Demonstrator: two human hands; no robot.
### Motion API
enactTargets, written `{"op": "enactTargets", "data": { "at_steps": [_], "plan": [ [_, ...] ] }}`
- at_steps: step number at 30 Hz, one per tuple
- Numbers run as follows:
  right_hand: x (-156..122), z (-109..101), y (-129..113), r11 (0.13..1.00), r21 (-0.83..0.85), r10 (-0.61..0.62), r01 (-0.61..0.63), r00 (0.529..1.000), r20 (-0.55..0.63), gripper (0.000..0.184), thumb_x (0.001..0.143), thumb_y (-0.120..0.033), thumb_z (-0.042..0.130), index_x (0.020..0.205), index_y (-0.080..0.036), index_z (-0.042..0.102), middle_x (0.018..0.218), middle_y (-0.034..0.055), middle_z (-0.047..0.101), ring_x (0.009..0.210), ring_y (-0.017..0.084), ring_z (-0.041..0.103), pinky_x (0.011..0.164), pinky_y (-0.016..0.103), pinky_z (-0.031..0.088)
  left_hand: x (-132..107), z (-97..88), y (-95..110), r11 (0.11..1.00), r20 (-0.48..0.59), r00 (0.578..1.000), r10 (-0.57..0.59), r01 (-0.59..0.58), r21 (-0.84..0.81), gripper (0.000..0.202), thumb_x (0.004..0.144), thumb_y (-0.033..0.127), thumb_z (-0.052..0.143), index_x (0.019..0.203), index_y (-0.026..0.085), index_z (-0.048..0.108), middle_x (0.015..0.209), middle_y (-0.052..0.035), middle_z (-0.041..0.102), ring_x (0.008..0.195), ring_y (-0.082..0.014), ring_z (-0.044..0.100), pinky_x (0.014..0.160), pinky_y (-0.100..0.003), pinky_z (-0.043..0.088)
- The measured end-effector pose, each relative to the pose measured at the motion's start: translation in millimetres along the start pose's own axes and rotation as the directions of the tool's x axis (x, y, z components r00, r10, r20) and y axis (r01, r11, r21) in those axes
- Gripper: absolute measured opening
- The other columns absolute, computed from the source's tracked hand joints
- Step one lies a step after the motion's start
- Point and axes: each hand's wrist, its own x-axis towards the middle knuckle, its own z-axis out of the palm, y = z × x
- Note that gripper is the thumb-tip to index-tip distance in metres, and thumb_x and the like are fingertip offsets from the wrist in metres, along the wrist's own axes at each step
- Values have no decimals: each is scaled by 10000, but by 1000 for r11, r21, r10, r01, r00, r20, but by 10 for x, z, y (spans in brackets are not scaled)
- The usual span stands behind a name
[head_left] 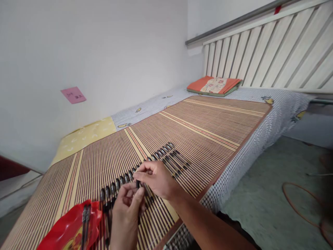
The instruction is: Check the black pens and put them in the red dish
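My left hand [128, 211] is closed around a dark pen [137, 185] held nearly upright over the mat. From the right, my right hand [157, 177] pinches the upper end of the same pen between thumb and fingers. Its lower part is mostly hidden by my left hand. Beneath and beyond both hands, a long row of dark-capped pens [179, 162] lies side by side on the striped bamboo mat [208, 128]. My hands cover the middle of that row. To the left of my left hand sits a red scalloped tray [56, 232] with a few pens [85, 222] in it.
The mat covers a bed with a checked sheet [283, 100]. A folded orange cloth [203, 85] lies near the white slatted headboard [260, 52]. A pink note [73, 95] is stuck to the wall. An orange cable [296, 211] curves over the floor at right.
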Motion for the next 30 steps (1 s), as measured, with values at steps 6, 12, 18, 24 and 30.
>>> {"op": "enactTargets", "data": {
  "at_steps": [6,12,18,24,30],
  "plan": [
    [5,-5,2,999,-17,28,-28,1000,3,266,745,-410,826,726,-164,726,640,-27,635,591,96,531,578,250,420,0,-4,-4,999,179,984,-10,18,-41,447,789,581,779,694,179,609,600,13,579,522,-109,462,513,-228,414],
    [10,-34,6,997,-76,-7,5,999,-32,196,787,-343,785,727,-165,732,657,-21,651,602,97,545,587,245,426,0,18,-22,999,77,996,37,-39,27,379,801,526,807,830,198,620,524,57,546,482,-100,444,462,-185,352],
    [-1,-144,-52,994,93,44,-59,987,156,221,786,-407,793,744,-192,759,716,6,718,627,111,594,631,261,476,-39,70,8,947,318,943,-102,190,-259,368,836,502,779,781,159,656,567,48,503,467,-73,393,443,-183,350],
    [-2,-251,-27,976,171,81,-135,953,291,196,819,-394,747,786,-202,765,776,23,737,547,88,511,546,257,421,-97,119,73,927,389,916,-99,227,-299,343,872,478,757,863,142,691,530,65,479,395,-31,319,398,-160,237],
    [64,-387,-80,974,204,74,-96,991,114,186,824,-383,733,795,-199,723,787,38,694,606,106,486,565,279,388,-107,79,24,973,436,892,-121,194,-125,401,911,547,669,860,149,670,498,67,491,338,-28,270,377,-191,146]
  ]
}}
